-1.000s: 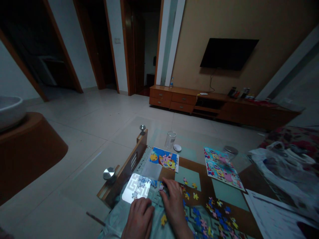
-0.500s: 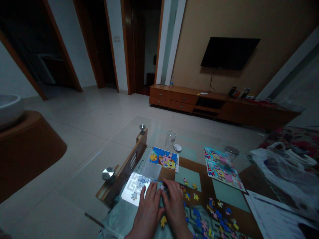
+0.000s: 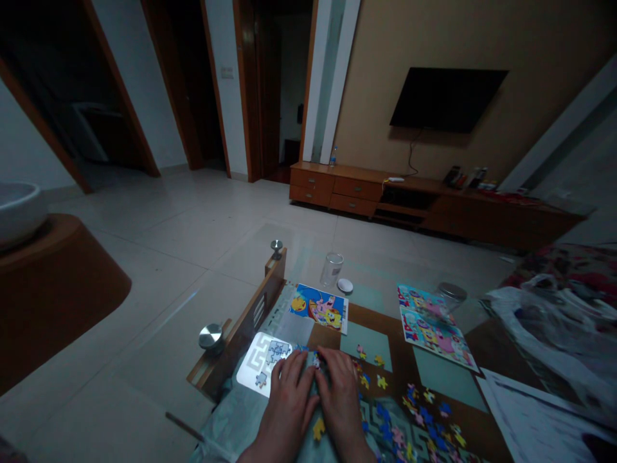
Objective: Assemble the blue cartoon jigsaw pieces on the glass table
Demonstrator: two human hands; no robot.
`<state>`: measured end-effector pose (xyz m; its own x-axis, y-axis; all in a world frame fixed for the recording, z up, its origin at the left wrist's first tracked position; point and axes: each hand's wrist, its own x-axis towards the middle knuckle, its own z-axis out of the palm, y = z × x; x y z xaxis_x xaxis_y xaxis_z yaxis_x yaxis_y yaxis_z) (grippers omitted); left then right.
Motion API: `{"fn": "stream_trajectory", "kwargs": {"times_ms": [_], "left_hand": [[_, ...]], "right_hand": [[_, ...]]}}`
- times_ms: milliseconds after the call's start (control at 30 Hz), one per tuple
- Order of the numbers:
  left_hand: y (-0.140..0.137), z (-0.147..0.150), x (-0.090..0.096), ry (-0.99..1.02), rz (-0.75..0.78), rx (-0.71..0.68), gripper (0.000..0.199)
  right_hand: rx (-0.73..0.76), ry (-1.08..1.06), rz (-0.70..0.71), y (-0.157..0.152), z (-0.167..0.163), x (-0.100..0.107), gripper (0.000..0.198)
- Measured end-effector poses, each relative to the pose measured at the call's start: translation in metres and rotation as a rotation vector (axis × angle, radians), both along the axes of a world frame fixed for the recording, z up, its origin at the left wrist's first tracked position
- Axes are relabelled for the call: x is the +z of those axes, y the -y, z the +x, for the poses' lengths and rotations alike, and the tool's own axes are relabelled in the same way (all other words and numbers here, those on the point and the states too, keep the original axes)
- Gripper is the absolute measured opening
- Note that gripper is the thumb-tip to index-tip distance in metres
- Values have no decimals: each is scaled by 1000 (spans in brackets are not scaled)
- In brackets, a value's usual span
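Fitting pieces together, I reckon. Left hand [image 3: 289,399] and right hand [image 3: 340,386] side by side, fingers loosely curled; can't tell if either grips jigsaw piece [image 3: 316,361] between fingertips. Joined pieces [image 3: 278,350] just left. Next move probably calls for lining up tabs.

Super dim; doorway [image 3: 43,83] upper left nearly black; hard white glare on the tabletop [image 3: 400,337], lower centre; walls [image 3: 29,145] lean wide-angle style toward the edges; lower-right puzzle pieces [image 3: 436,438] look soft, probably blur.
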<state>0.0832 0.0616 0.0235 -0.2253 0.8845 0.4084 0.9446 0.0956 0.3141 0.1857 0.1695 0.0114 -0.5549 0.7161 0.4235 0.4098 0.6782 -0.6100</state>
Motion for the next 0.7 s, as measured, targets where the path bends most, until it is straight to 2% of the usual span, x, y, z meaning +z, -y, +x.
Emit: {"fn": "stream_trajectory", "kwargs": {"times_ms": [100, 233, 433, 567, 700], "left_hand": [[10, -2, 4, 97, 78, -54, 29], [24, 2, 1, 223, 57, -129, 18], [36, 6, -11, 195, 76, -187, 16], [39, 5, -8, 221, 97, -234, 17], [40, 8, 1, 295, 92, -202, 17]], "right_hand": [[-1, 4, 18, 0, 0, 0, 27], [6, 9, 26, 1, 0, 2, 27], [-15, -96, -79, 0, -1, 10, 23], [-122, -247, -130, -4, 11, 31, 26], [-359, -427, -171, 13, 48, 65, 31]]}}
